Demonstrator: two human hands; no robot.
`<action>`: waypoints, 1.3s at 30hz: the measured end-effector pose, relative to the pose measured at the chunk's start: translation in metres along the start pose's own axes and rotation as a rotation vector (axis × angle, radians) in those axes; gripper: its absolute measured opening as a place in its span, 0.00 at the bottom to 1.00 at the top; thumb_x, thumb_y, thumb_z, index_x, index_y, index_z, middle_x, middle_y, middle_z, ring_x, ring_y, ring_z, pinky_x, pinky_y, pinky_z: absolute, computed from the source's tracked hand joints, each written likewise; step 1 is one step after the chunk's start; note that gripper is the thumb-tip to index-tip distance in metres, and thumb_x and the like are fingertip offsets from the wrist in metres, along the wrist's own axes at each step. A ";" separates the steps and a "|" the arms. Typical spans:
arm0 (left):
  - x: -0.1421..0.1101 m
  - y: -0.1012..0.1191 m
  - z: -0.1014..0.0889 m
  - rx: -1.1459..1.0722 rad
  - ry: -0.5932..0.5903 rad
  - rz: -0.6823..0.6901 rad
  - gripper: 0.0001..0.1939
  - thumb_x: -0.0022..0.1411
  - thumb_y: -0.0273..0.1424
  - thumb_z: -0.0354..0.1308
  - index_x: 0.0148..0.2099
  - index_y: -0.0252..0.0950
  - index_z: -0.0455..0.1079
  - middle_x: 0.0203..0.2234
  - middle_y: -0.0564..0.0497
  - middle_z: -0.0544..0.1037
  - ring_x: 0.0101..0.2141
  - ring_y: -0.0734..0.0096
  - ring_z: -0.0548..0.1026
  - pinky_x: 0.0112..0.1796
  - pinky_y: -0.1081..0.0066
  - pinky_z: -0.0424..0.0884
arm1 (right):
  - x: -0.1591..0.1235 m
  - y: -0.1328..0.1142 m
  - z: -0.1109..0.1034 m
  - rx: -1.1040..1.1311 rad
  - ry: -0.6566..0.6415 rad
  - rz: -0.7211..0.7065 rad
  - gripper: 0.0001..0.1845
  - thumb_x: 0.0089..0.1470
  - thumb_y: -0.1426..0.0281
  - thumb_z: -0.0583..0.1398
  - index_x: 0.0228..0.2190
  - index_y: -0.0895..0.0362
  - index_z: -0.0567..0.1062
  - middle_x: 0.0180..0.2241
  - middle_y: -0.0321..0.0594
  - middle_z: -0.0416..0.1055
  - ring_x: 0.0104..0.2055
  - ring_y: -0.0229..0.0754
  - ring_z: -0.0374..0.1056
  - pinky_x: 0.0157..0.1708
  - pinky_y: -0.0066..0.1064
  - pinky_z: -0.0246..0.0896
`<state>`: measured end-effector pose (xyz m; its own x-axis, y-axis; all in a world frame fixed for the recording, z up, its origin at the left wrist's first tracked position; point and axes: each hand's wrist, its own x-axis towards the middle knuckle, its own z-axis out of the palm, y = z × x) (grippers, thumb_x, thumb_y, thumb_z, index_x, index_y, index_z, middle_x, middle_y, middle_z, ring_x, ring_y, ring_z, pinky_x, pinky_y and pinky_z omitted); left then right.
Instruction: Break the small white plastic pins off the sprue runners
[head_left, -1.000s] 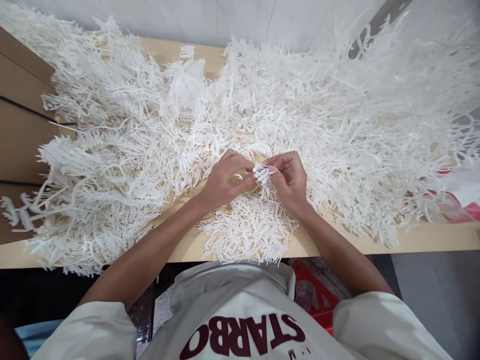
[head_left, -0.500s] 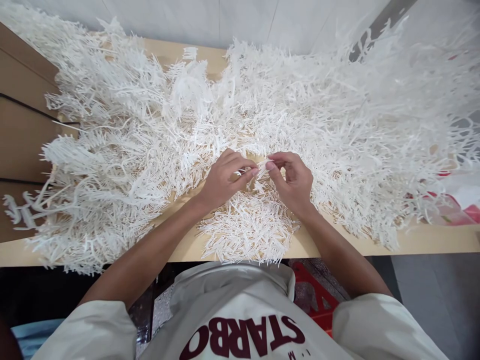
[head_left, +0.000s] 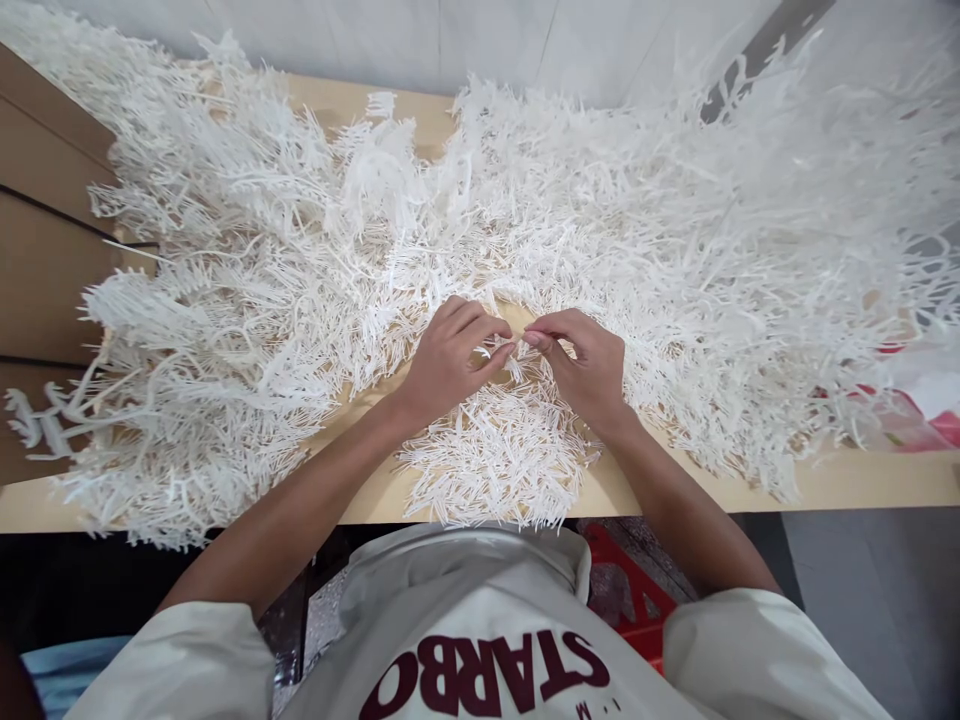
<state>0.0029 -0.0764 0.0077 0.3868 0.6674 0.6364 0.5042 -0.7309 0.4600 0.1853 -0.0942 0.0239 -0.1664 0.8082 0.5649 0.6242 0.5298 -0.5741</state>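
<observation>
Nearest me, at 6 o'clock, my pale shirt [head_left: 480, 620] shows dark red letters, with a red plastic frame [head_left: 630, 600] below the surface [head_left: 862, 478] at 5 o'clock. On the surface, just inside its near edge, lies a small pile of short white strips [head_left: 499, 460], directly at 6 o'clock from my hands. Above the far side of that pile, my left hand [head_left: 454, 355] curls inward, thumb and forefinger tips nearly together; a white bit [head_left: 484, 352] shows in the loop they make, though I cannot tell whether I grip it. My right hand [head_left: 589, 365] faces it from 3 o'clock, narrow, thumb and forefinger drawn close; I cannot tell what, if anything, is between them. The two sets of fingertips are just beside each other. A big heap of tangled white strips [head_left: 247, 270] sprawls from 9 round through 12 to 3 o'clock. A cardboard box [head_left: 49, 270] stands at 9 o'clock, and pink-and-white plastic [head_left: 904, 415] at 3. Farthest off, at 12, is a pale wall [head_left: 487, 45].
</observation>
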 end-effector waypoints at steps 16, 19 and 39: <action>-0.002 0.004 0.001 0.144 -0.022 0.159 0.06 0.62 0.35 0.56 0.36 0.38 0.70 0.23 0.57 0.72 0.30 0.73 0.63 0.35 0.68 0.57 | -0.007 0.002 0.004 -0.017 -0.029 -0.232 0.02 0.60 0.68 0.54 0.36 0.53 0.65 0.31 0.36 0.66 0.34 0.36 0.63 0.34 0.30 0.61; -0.002 0.006 0.002 0.139 -0.050 0.134 0.04 0.63 0.32 0.55 0.36 0.38 0.69 0.23 0.58 0.73 0.30 0.73 0.63 0.35 0.69 0.56 | -0.010 0.002 0.008 0.009 -0.047 -0.261 0.02 0.62 0.69 0.52 0.35 0.54 0.64 0.26 0.33 0.64 0.27 0.32 0.58 0.27 0.26 0.57; -0.007 -0.004 0.007 -0.012 -0.121 -0.049 0.09 0.66 0.35 0.50 0.39 0.37 0.69 0.28 0.54 0.76 0.34 0.70 0.65 0.38 0.68 0.61 | -0.003 -0.001 0.006 0.240 -0.119 0.333 0.14 0.59 0.57 0.53 0.32 0.55 0.69 0.25 0.32 0.64 0.25 0.31 0.58 0.24 0.25 0.55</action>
<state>0.0029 -0.0771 -0.0029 0.4529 0.7143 0.5336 0.5157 -0.6981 0.4968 0.1800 -0.0957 0.0192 -0.0812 0.9619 0.2612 0.4656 0.2683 -0.8434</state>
